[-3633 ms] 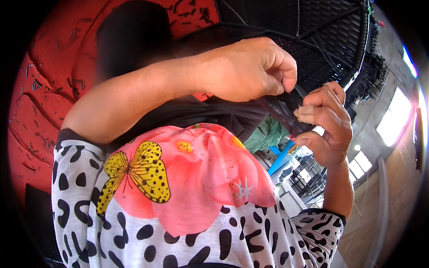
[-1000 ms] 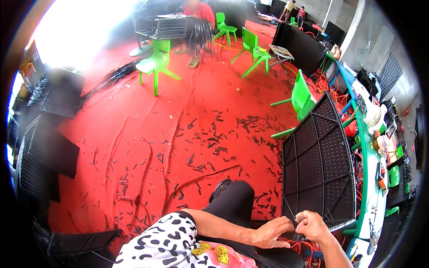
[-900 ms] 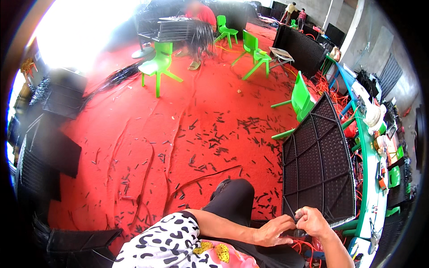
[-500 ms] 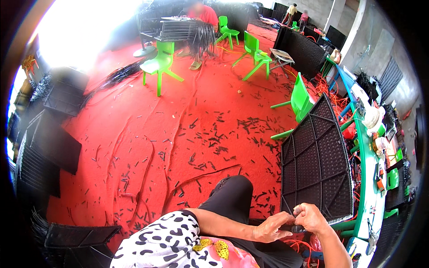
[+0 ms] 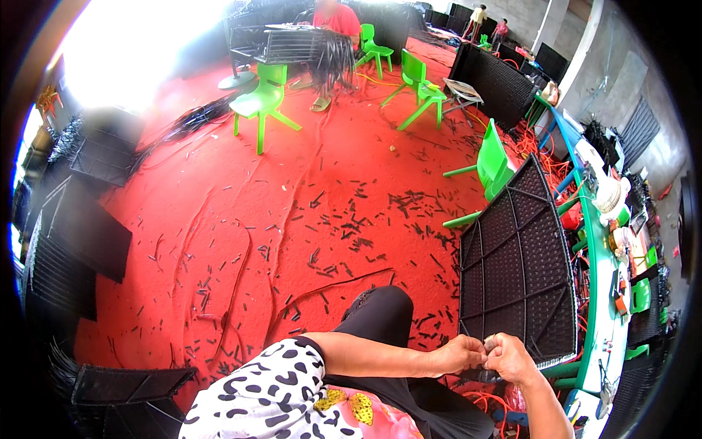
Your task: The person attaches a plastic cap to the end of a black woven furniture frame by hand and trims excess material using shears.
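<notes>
My left hand [image 5: 459, 356] comes in from the left, its fingers drawn together in a pinch. It meets my right hand [image 5: 510, 358], which is also closed, with thumb and forefinger pressed together. Whatever lies between the fingertips is too small and hidden to name. Both hands are over the lower edge of a black woven panel [image 5: 515, 256] with ribs across its back, which leans upright in front of me at the right. My bent knee in black trousers [image 5: 384, 311] is to the left of the panel.
Black strip scraps [image 5: 355, 227] litter the red floor covering [image 5: 219, 175]. A green chair [image 5: 491, 161] stands behind the panel. To the right runs a long green-edged table [image 5: 596, 293] with tools and a hat. Black woven pieces [image 5: 88, 227] stand at left. A person in red [image 5: 338, 22] sits far back.
My left hand's fingers have closed from a looser, spread shape into a pinch, and the hand has risen slightly against the right. My right hand has barely moved.
</notes>
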A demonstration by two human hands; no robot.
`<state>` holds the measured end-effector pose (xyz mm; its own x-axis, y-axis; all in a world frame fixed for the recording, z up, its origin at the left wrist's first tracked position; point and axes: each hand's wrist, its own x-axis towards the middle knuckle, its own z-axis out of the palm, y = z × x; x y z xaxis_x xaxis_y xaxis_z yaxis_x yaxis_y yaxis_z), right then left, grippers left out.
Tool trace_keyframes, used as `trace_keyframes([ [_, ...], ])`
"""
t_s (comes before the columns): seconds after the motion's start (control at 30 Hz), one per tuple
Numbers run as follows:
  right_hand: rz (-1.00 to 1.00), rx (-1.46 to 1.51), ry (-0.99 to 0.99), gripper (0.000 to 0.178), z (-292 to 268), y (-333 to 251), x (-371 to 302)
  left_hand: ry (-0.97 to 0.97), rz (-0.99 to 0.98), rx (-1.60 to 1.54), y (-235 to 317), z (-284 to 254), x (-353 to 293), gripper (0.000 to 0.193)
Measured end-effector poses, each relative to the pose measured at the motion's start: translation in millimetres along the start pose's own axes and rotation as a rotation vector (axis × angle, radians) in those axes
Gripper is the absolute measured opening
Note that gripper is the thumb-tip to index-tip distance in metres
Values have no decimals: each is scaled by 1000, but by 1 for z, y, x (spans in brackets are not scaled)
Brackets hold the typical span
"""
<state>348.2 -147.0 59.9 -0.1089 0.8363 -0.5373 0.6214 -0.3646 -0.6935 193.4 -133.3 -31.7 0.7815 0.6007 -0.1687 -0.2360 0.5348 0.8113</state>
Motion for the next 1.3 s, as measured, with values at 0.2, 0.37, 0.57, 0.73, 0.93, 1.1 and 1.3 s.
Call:
trace_keyframes([
  [0.2, -38, 26, 2, 34, -1, -7, -4, -32, -142, -146, 4, 3, -1, 16],
  [0.37, -35, 61, -12, 34, -4, -5, -6, -170, -182, -194, 3, -5, 6, 14],
  [0.57, 1, 55, -24, 36, -13, -3, -17, -314, -132, -268, -8, 2, 12, 11],
  [0.73, -61, -15, 19, 32, -25, 6, -44, -295, -154, -261, -12, 34, 18, 12],
  [0.93, -118, -300, 170, 21, -38, 17, -96, -232, -129, -231, -28, 85, 28, 5],
  [1.1, -297, -482, 420, 50, -25, 45, -141, -219, -201, 21, -12, 110, 27, 8],
  [1.3, -173, -662, 505, 56, -6, 68, -181, -355, -346, 60, -29, 133, 41, 11],
])
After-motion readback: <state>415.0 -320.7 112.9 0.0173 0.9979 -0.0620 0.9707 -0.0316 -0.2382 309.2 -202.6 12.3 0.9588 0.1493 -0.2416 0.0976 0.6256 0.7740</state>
